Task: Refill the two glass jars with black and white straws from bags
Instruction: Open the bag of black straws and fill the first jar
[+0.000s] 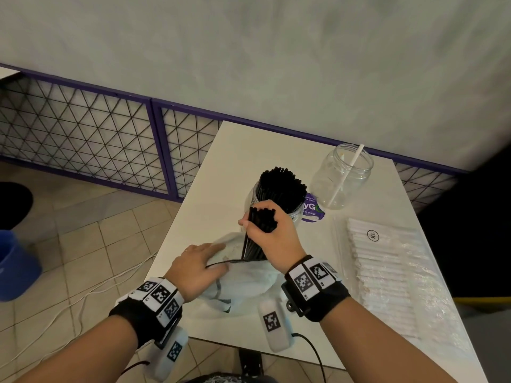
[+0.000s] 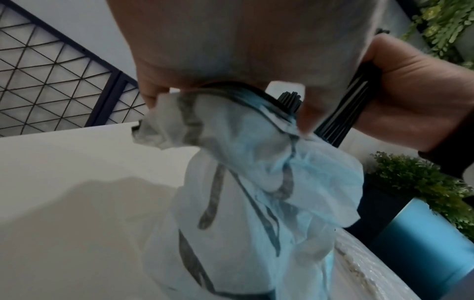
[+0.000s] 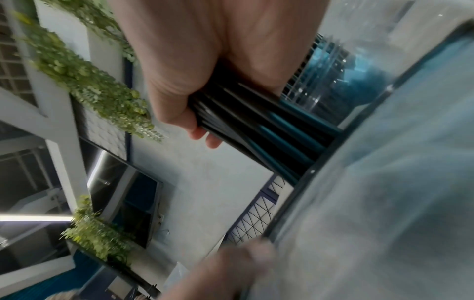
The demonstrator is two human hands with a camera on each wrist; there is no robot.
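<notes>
- We had our right hand (image 1: pixel 269 230) wrapped tight around a bundle of thin black plastic straws (image 1: pixel 258 236), its lower end still inside the crumpled translucent plastic bag (image 1: pixel 243 286) at the near edge of the table.
- Our left hand (image 1: pixel 195 268) lay on the bag's mouth; in the left wrist view its fingertips (image 2: pixel 151 97) pinched the dark-edged rim to hold it down.
- The nearer clear glass jar (image 1: pixel 255 196) stood just beyond our right hand and was already packed with black straws, so we judged the black half nearly done; this bundle looked like one of the last.
- The farther clear glass jar (image 1: pixel 341 176) held a single white straw (image 1: pixel 347 175), so we judged the white half barely begun.
- The flat clear packet of white paper-wrapped straws (image 1: pixel 387 275), marked XL, lay to the right of the table, apparently still full.
- The white rectangular tabletop (image 1: pixel 221 167) carried a round purple sticker (image 1: pixel 312 208) between the jars.
- Around it we saw beige floor tiles, a purple-framed wire-mesh fence (image 1: pixel 83 128), a grey wall, and a blue bin (image 1: pixel 16 269) at left.
</notes>
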